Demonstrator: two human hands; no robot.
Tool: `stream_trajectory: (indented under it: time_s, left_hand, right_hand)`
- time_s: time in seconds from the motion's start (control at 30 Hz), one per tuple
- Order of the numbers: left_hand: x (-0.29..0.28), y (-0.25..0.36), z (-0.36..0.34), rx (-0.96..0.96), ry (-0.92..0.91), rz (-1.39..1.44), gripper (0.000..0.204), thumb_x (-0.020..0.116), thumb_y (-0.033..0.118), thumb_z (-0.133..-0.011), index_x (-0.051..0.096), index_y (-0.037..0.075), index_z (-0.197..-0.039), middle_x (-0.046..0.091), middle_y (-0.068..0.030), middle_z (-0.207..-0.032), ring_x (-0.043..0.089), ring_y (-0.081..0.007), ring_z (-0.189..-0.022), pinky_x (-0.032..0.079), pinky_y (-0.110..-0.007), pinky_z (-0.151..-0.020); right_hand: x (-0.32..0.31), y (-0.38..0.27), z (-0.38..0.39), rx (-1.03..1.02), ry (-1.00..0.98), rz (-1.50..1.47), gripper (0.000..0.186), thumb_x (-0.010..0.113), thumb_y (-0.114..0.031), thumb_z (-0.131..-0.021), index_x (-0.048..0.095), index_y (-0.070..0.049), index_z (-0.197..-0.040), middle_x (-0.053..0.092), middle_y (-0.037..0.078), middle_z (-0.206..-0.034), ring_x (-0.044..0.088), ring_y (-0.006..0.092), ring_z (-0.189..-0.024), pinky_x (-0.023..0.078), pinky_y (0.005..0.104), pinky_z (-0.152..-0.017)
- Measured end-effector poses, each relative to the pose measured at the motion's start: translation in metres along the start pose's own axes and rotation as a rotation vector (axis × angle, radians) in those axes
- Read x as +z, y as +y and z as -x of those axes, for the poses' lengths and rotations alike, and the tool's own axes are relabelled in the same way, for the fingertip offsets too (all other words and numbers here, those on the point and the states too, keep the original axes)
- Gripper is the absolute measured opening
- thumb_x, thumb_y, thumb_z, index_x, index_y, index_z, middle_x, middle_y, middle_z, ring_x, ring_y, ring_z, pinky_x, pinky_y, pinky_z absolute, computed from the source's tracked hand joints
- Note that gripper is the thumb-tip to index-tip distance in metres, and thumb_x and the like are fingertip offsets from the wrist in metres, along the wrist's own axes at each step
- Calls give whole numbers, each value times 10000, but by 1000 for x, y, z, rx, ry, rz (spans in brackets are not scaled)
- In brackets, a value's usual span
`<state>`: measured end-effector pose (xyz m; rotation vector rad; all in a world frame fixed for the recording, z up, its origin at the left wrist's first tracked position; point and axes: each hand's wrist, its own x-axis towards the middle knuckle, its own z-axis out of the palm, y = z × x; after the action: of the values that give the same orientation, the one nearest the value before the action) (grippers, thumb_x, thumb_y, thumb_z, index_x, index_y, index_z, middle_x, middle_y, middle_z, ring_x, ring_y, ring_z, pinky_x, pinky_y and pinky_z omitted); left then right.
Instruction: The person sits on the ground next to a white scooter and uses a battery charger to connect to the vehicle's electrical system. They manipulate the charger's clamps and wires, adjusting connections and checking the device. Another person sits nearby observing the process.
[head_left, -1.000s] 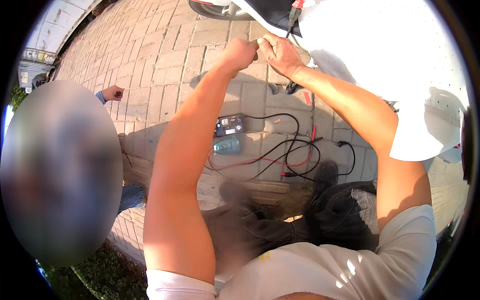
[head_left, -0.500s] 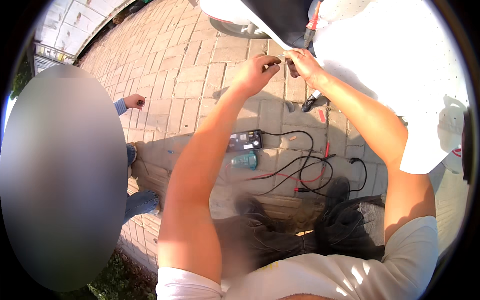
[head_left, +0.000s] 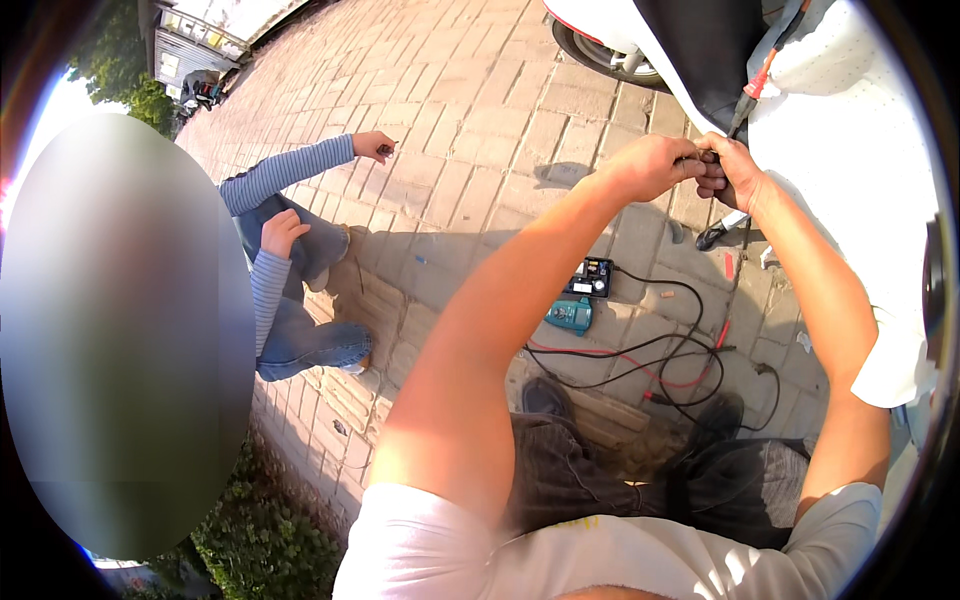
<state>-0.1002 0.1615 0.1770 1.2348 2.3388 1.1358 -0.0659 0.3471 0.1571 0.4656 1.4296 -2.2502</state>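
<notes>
My left hand (head_left: pixel 652 166) is closed, its thumb and fingers pinched against the fingertips of my right hand (head_left: pixel 735 172). The right hand is closed as well, and both meet beside the white body panel (head_left: pixel 850 140) of a scooter-like vehicle. Whatever lies between the fingers is too small and hidden to make out. Just above the right hand hangs a cable with a red-and-black connector (head_left: pixel 757 86), apart from the fingers. Below the hands, a black-tipped kickstand-like part (head_left: pixel 712 236) reaches down to the paving.
On the paving lie a black box (head_left: pixel 594 277) with a cord, a teal meter (head_left: pixel 569 316), tangled black and red leads (head_left: pixel 690 365) and a red strip (head_left: pixel 729 265). A wheel (head_left: pixel 600 50) stands beyond. At left, a person in striped sleeves (head_left: pixel 300 168) crouches.
The view has shifted left, so everything appears further right. My hands have come together, closing the small gap between them. The other person's second hand now shows.
</notes>
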Motion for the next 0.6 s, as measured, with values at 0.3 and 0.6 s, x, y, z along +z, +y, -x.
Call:
stream_trajectory:
  time_s: [0.3,0.6]
  left_hand:
    - [3,-6,-4,-85,-40,45,285,543,296,-919,626,24,-934,605,-131,-740,591,-258,-701,464,-379,-663]
    - [3,5,-1,15,35,-6,289,544,291,-905,630,15,-918,631,-182,-824,602,-354,-792,463,-420,-716]
  right_hand:
    - [-2,0,-1,54,-14,-53,307,532,-271,-824,338,-177,-605,285,-49,-514,245,95,-446,262,275,-472]
    - [2,-2,2,26,-6,3,289,521,-229,-832,364,-157,-601,281,-51,-510,220,86,-425,253,274,-458]
